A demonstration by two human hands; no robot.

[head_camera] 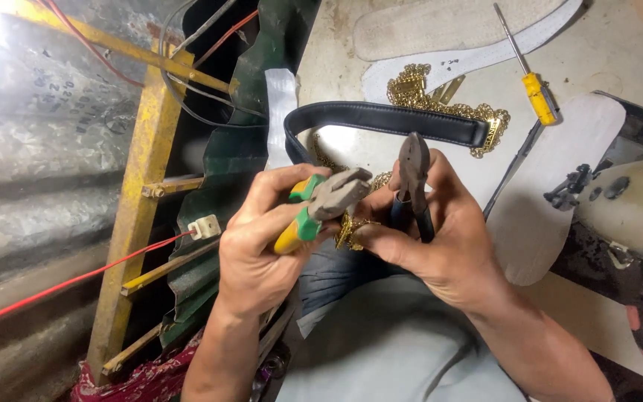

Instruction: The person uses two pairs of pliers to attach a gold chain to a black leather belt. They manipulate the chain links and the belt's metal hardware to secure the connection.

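My left hand point(258, 238) grips pliers with green and yellow handles point(321, 205); their grey jaws point right toward a small gold metal ornament point(353, 229). My right hand point(433, 234) holds dark cutting pliers point(413, 179) upright and pinches the gold ornament against its fingers. A dark blue leather strap point(381, 119) loops just beyond both hands. Both hands work close together above my lap.
A gold chain trim point(426, 93) lies behind the strap. White sole pieces point(448, 41) and a yellow-handled screwdriver point(533, 85) rest on the worktop. A white sole-shaped piece point(552, 193) sits to the right. A yellow metal frame point(139, 193) with red wires stands left.
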